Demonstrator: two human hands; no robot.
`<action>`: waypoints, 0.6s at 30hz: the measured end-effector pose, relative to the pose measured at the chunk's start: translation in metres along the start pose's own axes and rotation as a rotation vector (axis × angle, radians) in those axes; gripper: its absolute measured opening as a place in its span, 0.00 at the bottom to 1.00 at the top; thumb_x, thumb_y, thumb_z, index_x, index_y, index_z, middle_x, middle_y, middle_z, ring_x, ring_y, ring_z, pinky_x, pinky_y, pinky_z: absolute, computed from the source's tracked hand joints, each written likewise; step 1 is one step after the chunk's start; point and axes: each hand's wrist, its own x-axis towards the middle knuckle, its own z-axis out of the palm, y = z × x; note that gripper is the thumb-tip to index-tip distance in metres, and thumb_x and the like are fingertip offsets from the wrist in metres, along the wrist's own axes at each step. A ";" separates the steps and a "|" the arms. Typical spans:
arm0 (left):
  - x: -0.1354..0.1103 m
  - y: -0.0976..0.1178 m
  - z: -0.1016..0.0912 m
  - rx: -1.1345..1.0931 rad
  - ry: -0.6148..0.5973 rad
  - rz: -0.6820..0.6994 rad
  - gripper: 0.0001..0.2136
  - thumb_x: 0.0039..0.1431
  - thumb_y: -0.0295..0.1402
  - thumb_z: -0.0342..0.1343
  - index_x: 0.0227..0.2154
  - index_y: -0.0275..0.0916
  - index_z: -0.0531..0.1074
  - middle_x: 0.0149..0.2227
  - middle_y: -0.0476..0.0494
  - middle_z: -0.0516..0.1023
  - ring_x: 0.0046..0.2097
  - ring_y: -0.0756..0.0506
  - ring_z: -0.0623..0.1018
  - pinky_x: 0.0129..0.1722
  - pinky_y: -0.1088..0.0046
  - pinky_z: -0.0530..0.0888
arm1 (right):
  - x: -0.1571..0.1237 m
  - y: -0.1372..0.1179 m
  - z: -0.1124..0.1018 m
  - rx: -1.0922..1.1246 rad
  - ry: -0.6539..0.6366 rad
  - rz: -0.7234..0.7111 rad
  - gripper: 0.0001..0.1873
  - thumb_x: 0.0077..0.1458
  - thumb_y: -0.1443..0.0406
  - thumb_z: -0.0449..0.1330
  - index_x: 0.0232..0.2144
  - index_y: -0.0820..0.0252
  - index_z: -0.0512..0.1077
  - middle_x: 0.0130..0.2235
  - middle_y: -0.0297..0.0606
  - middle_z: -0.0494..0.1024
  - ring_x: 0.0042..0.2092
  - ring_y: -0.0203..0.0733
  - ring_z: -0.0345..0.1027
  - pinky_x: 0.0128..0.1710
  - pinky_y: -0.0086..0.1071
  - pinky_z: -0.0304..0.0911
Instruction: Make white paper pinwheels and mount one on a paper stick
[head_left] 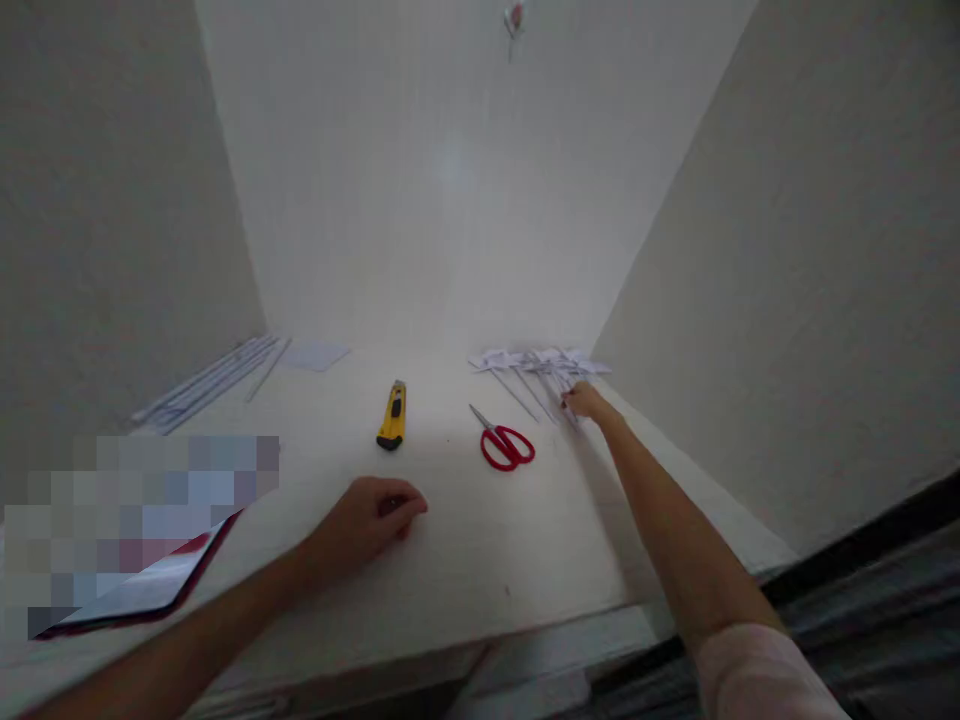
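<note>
My right hand [591,402] is stretched to the back right, fingers closed at the thin stems of a pile of folded white paper shapes on sticks [536,362]. It appears to pinch one stick, though the fingers partly hide it. Nearer the front, my left hand [381,515] rests on the white table [450,590] with curled fingers and nothing visible in them. Between the hands lie red-handled scissors [504,446], blades pointing to the back left. A yellow box cutter [393,415] lies just behind my left hand.
At the back left lies a bundle of white rolled paper sticks [214,380], with one separate stick [268,370] and a flat sheet of paper [316,355] beside it. A dark red-edged flat item [169,588], partly blurred out, lies at the left front. Walls enclose the table's back and sides.
</note>
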 end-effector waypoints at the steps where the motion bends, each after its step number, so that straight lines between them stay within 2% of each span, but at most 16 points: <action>1: 0.001 0.000 0.001 -0.003 -0.005 -0.004 0.16 0.52 0.43 0.48 0.28 0.33 0.71 0.19 0.51 0.66 0.18 0.54 0.61 0.18 0.79 0.58 | 0.005 0.000 -0.001 -0.002 0.013 -0.003 0.17 0.56 0.61 0.54 0.47 0.63 0.64 0.47 0.42 0.68 0.44 0.41 0.66 0.42 0.41 0.65; 5: 0.003 -0.001 0.002 0.011 -0.017 -0.009 0.15 0.52 0.42 0.48 0.27 0.34 0.71 0.19 0.51 0.67 0.19 0.54 0.62 0.19 0.79 0.58 | 0.025 0.003 -0.003 -0.019 0.084 -0.001 0.16 0.57 0.61 0.52 0.44 0.64 0.67 0.45 0.43 0.71 0.44 0.42 0.67 0.43 0.40 0.64; 8: 0.003 0.000 0.002 0.028 -0.018 -0.015 0.15 0.52 0.41 0.48 0.26 0.34 0.72 0.18 0.51 0.67 0.20 0.54 0.63 0.20 0.80 0.58 | 0.036 0.007 0.001 -0.034 0.135 0.014 0.15 0.57 0.63 0.49 0.37 0.67 0.72 0.41 0.49 0.75 0.46 0.46 0.69 0.42 0.34 0.62; 10: 0.003 -0.001 0.002 0.018 -0.018 -0.023 0.14 0.52 0.41 0.49 0.26 0.33 0.72 0.18 0.51 0.66 0.21 0.54 0.63 0.21 0.80 0.58 | 0.040 0.010 0.006 -0.040 0.148 0.021 0.16 0.56 0.64 0.49 0.36 0.68 0.73 0.41 0.52 0.76 0.45 0.48 0.69 0.40 0.33 0.62; 15: 0.003 -0.002 0.002 -0.014 -0.010 -0.011 0.13 0.52 0.39 0.49 0.26 0.33 0.72 0.18 0.52 0.67 0.21 0.54 0.64 0.21 0.80 0.60 | 0.038 0.017 0.017 -0.047 0.178 0.048 0.18 0.55 0.60 0.50 0.37 0.69 0.74 0.41 0.55 0.75 0.44 0.49 0.70 0.38 0.34 0.63; 18: 0.003 -0.001 0.002 -0.020 0.008 -0.002 0.13 0.52 0.39 0.49 0.26 0.33 0.72 0.18 0.52 0.67 0.19 0.54 0.63 0.21 0.80 0.60 | 0.029 0.018 0.015 -0.049 0.213 0.049 0.20 0.54 0.58 0.51 0.37 0.69 0.74 0.41 0.56 0.76 0.43 0.50 0.71 0.38 0.35 0.64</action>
